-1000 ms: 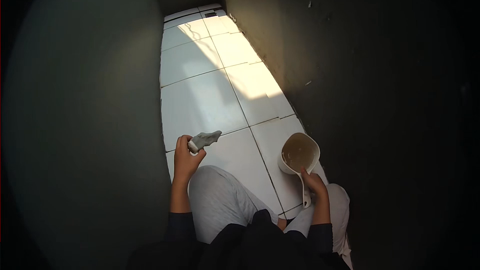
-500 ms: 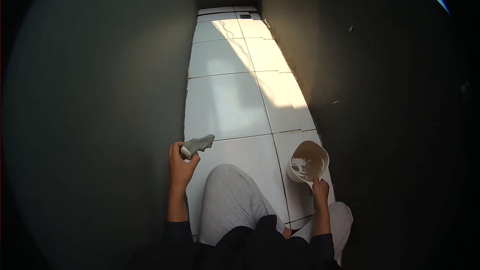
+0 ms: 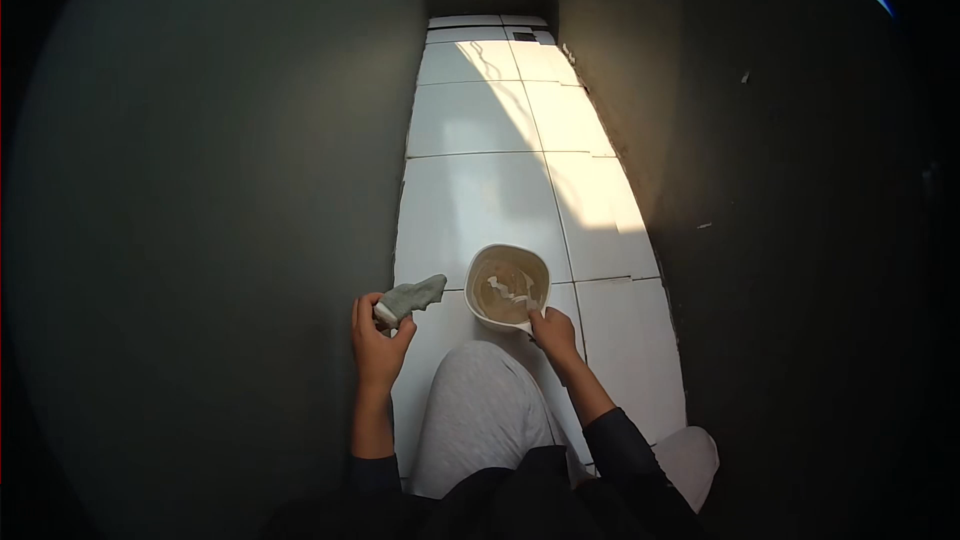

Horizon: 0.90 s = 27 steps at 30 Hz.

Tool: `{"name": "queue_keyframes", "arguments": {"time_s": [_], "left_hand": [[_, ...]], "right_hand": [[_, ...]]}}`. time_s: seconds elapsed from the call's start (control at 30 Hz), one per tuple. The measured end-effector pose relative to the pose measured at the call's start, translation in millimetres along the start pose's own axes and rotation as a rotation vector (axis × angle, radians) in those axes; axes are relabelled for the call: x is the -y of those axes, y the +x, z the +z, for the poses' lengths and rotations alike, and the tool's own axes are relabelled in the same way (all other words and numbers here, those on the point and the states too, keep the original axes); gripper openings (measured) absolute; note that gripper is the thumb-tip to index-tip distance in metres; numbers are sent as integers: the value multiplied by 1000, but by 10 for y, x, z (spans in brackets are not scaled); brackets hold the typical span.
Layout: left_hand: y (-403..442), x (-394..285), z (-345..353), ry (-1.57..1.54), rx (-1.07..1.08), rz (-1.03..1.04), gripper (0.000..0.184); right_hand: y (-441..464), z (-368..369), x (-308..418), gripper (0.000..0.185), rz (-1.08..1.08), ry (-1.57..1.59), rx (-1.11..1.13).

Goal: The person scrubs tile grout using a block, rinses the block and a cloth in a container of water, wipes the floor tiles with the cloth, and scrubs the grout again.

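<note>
Between the thumb and fingers of my left hand [image 3: 380, 348] is a grey, crumpled cloth-like piece [image 3: 415, 296] with a whitish end, pointing right. My right hand [image 3: 555, 333] grips the handle of a white dipper [image 3: 472, 297], which holds a cloudy liquid with pale reflections on it. The dipper hangs above the white tiles, in front of my bent knee and just right of the grey piece, with a small gap between them.
White floor tiles [image 3: 480, 188] run forward between a dark wall [image 3: 250, 190] on the left and another wall [image 3: 790, 240] on the right. A small dark opening [image 3: 524, 37] lies at the far end. Sunlight falls across the far right tiles.
My right hand has brought the dipper leftward, from beside the right wall to near my left hand. My left hand still holds the grey piece. The view has turned slightly.
</note>
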<state>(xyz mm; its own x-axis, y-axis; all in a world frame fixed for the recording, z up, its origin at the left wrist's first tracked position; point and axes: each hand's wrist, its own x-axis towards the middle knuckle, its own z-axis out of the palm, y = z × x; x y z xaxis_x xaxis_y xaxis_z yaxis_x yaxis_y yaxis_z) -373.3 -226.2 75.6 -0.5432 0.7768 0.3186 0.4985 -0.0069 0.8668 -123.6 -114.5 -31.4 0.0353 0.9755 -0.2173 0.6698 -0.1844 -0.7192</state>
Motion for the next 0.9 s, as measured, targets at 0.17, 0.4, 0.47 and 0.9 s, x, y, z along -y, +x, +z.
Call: {"name": "queue_keyframes", "arguments": {"time_s": [0.17,0.4,0.47,0.9], "left_hand": [[-5,143,19,52,-10,-18,39],[-97,254,133,424,-29,-68,40],[-159,315,197,467,13,-75,40],[-200,1107,677,416,480,-221,73]], "right_hand": [[90,305,343,48,-57,-57,91],[86,251,423,56,22,20,283],[128,190,353,58,58,18,347],[714,-734,-477,25,146,680,73]]}}
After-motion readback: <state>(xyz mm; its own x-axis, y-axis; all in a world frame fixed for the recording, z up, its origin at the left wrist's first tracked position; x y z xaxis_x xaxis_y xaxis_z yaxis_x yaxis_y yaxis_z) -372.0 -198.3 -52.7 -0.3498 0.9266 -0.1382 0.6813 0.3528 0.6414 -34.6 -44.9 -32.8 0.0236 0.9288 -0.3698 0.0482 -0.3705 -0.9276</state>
